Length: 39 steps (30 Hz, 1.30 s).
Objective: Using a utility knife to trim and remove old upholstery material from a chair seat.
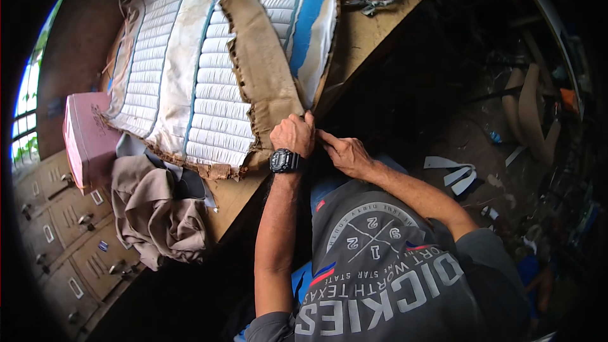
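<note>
A large upholstery cover [221, 111] lies on the workbench with its white, pleated underside up and blue lines running along it. A tan, ragged-edged strip of material [263, 57] is folded over its right part. My left hand [293, 134], with a black watch on the wrist, is closed on the cover's near right edge, at the strip's lower end. Just right of it, my right hand [346, 155] has its fingers bent and pinched close to the same edge. What lies between those fingertips is too small to make out.
Scissors [372, 2] lie at the far right of the wooden workbench [235, 202]. Crumpled brown cloth [155, 212] hangs over its near left edge, beside a pink box [92, 133]. Metal lockers [63, 228] stand at left. White scraps [457, 174] litter the dark floor at right.
</note>
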Motion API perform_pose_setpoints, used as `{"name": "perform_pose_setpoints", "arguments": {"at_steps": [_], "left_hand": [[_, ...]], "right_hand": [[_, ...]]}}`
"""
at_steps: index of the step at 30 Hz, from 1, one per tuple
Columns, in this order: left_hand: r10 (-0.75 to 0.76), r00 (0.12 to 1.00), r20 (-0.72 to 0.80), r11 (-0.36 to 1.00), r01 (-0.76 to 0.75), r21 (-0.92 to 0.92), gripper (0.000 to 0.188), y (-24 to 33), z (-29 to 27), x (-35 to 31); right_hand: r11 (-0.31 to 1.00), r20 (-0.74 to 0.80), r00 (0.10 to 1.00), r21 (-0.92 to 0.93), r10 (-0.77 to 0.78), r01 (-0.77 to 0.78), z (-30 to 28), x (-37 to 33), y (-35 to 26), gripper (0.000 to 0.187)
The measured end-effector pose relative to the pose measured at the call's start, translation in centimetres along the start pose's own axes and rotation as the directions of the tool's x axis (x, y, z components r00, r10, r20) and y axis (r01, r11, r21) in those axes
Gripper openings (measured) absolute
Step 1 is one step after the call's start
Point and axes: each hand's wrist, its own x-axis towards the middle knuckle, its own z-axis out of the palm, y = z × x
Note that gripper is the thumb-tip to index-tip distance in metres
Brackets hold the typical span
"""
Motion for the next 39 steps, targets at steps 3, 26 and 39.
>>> {"name": "perform_pose_setpoints", "arguments": {"at_steps": [3,26,39], "left_hand": [[0.094,0.995,0.034,0.995,-0.096,0.042,0.047,-0.9,-0.6,0.6],[0.273,0.943,-0.193,0.701,-0.332,-0.631,0.026,-14.1,7.2,2.9],[0.199,0.928,-0.314,0.544,-0.371,-0.752,0.047,-11.6,6.2,2.4]], "right_hand": [[1.000,0.004,1.000,0.027,0.013,-0.013,-0.4,0.2,-0.7,0.042],[0.906,-0.210,0.966,0.420,0.148,-0.048,5.5,1.0,-3.8,0.049],[0.991,-0.380,0.915,0.054,0.137,-0.126,7.9,0.3,-6.5,0.040]]}}
